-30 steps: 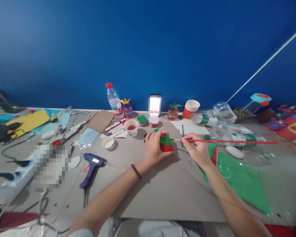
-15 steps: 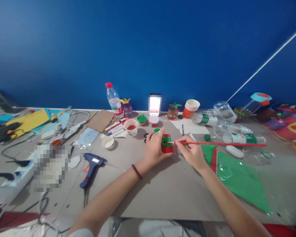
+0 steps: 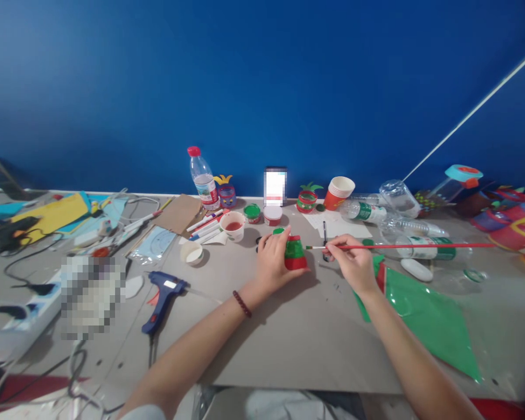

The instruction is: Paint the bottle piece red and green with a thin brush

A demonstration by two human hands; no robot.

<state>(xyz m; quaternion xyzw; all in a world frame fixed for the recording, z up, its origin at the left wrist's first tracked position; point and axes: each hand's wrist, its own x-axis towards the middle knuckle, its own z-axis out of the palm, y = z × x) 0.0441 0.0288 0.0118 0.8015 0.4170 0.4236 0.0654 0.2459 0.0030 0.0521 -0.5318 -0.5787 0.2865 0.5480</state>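
My left hand [image 3: 272, 262] grips a small cup-shaped piece [image 3: 296, 252], painted green with red at its top and bottom; the fingers hide its left side. My right hand [image 3: 353, 262] pinches a long red paintbrush [image 3: 402, 246] near its metal end. The green-tipped bristles point left, a little apart from the piece. Behind my left hand a green paint lid [image 3: 279, 231] shows in part. Scissors [image 3: 327, 254] or a similar dark-handled tool lie under the brush, partly hidden by my right hand.
Paint pots [image 3: 252, 213], a cup of reddish liquid [image 3: 233, 226] and a bottle [image 3: 203, 184] stand at the back. A blue glue gun [image 3: 163, 300] lies left. Plastic bottles [image 3: 424, 247] and a green sheet [image 3: 429, 315] lie right; a phone [image 3: 275, 186] leans against the wall.
My right hand has drawn the paintbrush to the right, so its tip has come away from the painted piece. My left hand has stayed nearly in place.
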